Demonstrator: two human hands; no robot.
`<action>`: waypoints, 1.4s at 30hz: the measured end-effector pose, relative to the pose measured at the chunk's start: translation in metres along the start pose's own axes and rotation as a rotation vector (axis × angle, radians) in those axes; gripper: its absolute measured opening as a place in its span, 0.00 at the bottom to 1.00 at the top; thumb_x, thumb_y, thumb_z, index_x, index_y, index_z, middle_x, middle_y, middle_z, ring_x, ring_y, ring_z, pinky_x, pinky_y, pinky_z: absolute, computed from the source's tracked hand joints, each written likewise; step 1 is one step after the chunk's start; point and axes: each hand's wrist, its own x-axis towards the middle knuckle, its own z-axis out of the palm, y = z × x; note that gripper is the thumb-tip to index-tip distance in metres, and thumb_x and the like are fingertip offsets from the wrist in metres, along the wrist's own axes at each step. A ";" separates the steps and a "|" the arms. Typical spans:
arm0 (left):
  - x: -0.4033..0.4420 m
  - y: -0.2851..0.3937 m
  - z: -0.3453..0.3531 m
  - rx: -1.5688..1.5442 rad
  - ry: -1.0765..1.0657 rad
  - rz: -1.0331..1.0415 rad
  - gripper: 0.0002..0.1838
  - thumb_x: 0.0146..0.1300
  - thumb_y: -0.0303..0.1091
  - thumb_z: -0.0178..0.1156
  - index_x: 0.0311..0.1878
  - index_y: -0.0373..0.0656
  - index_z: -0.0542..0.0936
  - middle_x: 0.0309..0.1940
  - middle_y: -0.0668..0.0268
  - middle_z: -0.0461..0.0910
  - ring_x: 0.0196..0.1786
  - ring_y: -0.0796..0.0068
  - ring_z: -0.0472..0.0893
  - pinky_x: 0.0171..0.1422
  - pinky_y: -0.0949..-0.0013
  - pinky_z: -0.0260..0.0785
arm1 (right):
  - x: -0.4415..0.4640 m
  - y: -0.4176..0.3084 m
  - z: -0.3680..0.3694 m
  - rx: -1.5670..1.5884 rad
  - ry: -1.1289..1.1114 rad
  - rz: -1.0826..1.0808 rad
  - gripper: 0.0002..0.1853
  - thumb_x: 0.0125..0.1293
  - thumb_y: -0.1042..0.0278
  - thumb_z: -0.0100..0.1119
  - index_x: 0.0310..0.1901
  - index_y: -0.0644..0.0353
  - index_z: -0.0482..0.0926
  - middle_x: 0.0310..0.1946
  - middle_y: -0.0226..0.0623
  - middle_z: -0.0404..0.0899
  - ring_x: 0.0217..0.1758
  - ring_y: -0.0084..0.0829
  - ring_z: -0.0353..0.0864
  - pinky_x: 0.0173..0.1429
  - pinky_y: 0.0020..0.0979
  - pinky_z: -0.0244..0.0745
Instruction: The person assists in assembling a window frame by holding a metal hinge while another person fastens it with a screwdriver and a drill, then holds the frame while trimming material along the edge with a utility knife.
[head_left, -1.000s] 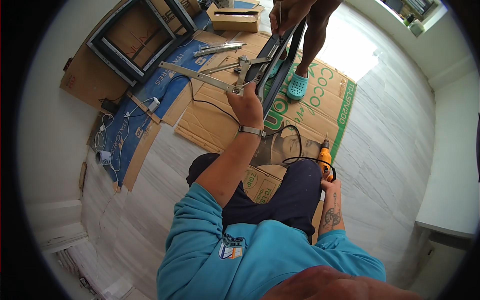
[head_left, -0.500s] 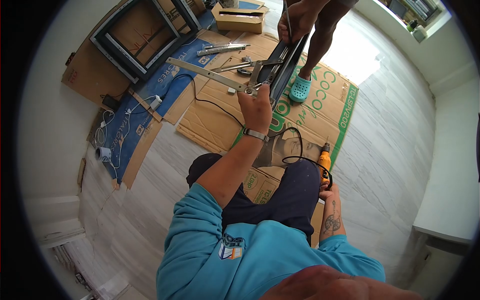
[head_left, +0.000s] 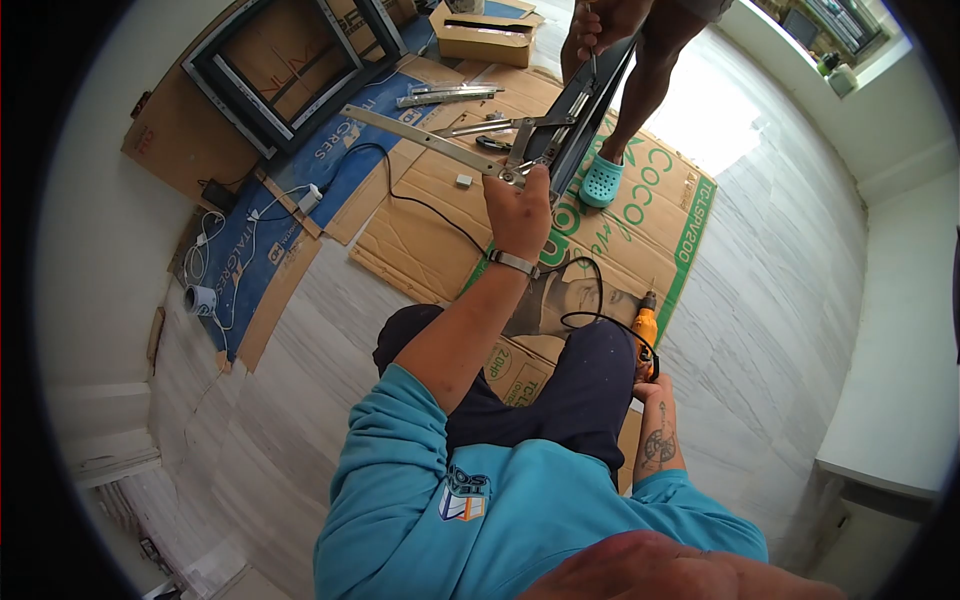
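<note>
My left hand (head_left: 519,218), with a watch at the wrist, is closed on a metal window stay hinge (head_left: 425,142) where its arms meet a dark metal frame profile (head_left: 617,82). The fingers on its underside are hidden. The hinge's long flat arm sticks out to the left. Low at my right side, my right hand (head_left: 650,388) grips an orange power drill (head_left: 644,338) by its rear end, bit pointing away from me. A co-worker's hand (head_left: 604,28) holds a thin dark tool (head_left: 593,62) over the far part of the profile.
Cardboard sheets (head_left: 400,235) cover the floor, with the drill's black cord (head_left: 430,207) across them. A co-worker's foot in a turquoise clog (head_left: 601,182) stands beside the profile. A dark window frame (head_left: 275,75) leans at left. Metal strips (head_left: 450,95) and a cardboard box (head_left: 485,40) lie behind.
The co-worker's hand has risen slightly, showing more of the thin tool. The hinge and profile have shifted a little to the right with my left hand. The drill stays about where it was.
</note>
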 end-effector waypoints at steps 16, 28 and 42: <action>0.003 -0.006 -0.006 -0.008 0.029 0.015 0.14 0.61 0.32 0.62 0.38 0.31 0.70 0.31 0.64 0.76 0.31 0.81 0.72 0.34 0.73 0.66 | -0.012 0.006 -0.001 -0.088 -0.048 -0.002 0.10 0.67 0.74 0.44 0.32 0.65 0.75 0.19 0.36 0.78 0.17 0.28 0.80 0.22 0.22 0.81; 0.005 -0.005 -0.011 -0.021 -0.018 -0.041 0.21 0.61 0.37 0.61 0.42 0.26 0.66 0.35 0.54 0.73 0.37 0.66 0.73 0.46 0.63 0.68 | -0.007 0.002 -0.005 -0.085 -0.107 0.036 0.09 0.65 0.74 0.43 0.30 0.64 0.74 0.18 0.36 0.77 0.16 0.28 0.78 0.20 0.22 0.79; 0.003 -0.003 -0.009 -0.004 0.031 -0.064 0.22 0.61 0.41 0.61 0.32 0.30 0.64 0.30 0.53 0.71 0.36 0.65 0.72 0.45 0.62 0.68 | -0.010 0.004 -0.005 -0.081 -0.112 0.016 0.09 0.63 0.75 0.43 0.28 0.65 0.74 0.19 0.38 0.77 0.16 0.28 0.78 0.20 0.22 0.79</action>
